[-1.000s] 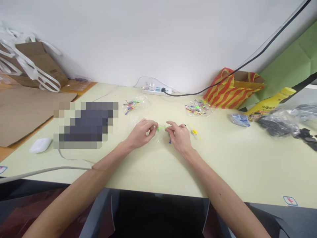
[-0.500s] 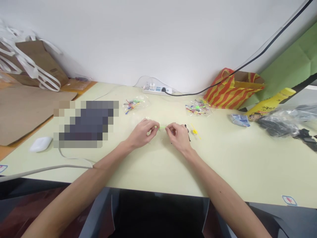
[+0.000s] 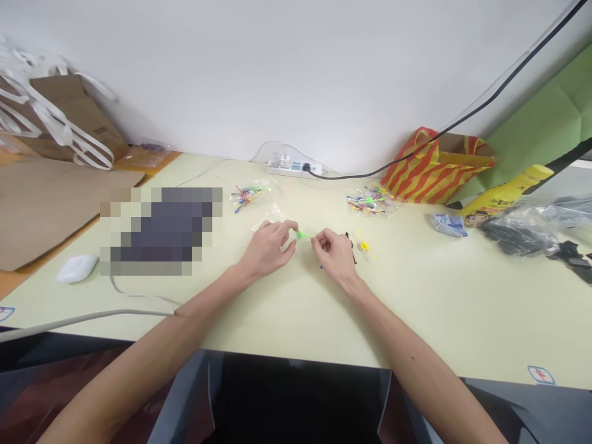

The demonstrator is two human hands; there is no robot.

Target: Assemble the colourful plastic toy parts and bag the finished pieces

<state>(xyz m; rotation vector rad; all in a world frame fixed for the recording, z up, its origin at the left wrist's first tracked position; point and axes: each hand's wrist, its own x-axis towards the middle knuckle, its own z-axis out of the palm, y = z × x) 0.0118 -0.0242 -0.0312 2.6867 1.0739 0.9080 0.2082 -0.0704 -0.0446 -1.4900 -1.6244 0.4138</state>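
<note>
A small bright green piece with a thin stem is between my two hands, above the table. My right hand pinches the end of its stem between thumb and fingertips. My left hand is beside the green piece's other end, thumb and forefinger apart; whether a fingertip touches it I cannot tell. Just right of my right hand lies a yellow piece with a round middle and thin ends. A black thin piece lies partly behind that hand, and a bit of blue shows under it.
Clear bags of colourful thin pieces lie at back left and back right. A power strip sits against the wall. A striped bag and yellow bottle are right; a white case and cable left.
My left thumb and forefinger have come apart from the green piece, and more of it shows. My right hand keeps its pinch, having hardly moved.
</note>
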